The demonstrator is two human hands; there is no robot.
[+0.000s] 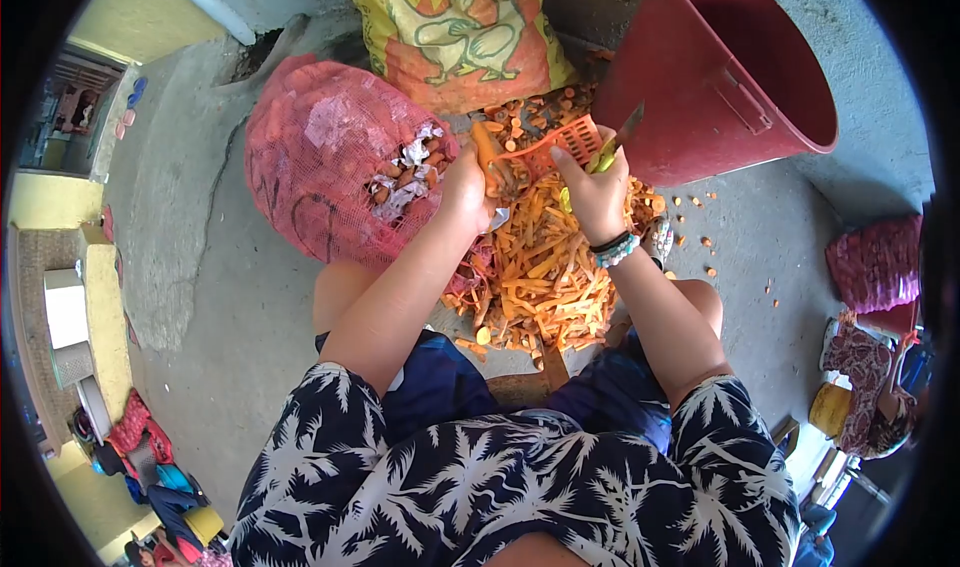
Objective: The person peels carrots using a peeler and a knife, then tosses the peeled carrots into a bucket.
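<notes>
My left hand (466,185) is closed around a carrot (485,147), held upright beside the open mouth of a red mesh sack (310,157). In my right hand (597,195) is a knife (630,125) with a yellow-green handle, its blade pointing up and away. An orange slatted plastic piece (577,142) shows between my hands, partly hidden by the right one; I cannot tell whether that hand touches it. Below both hands spreads a big pile of carrot strips (545,277). Brown carrots and torn white paper show in the sack's opening.
A yellow sack (455,27) printed with chickens stands ahead. A tall red bin (690,97) leans at the right. Carrot ends (706,241) lie scattered on the concrete floor. Other people (170,507) sit at the lower left, and a purple mesh sack (875,265) stands far right.
</notes>
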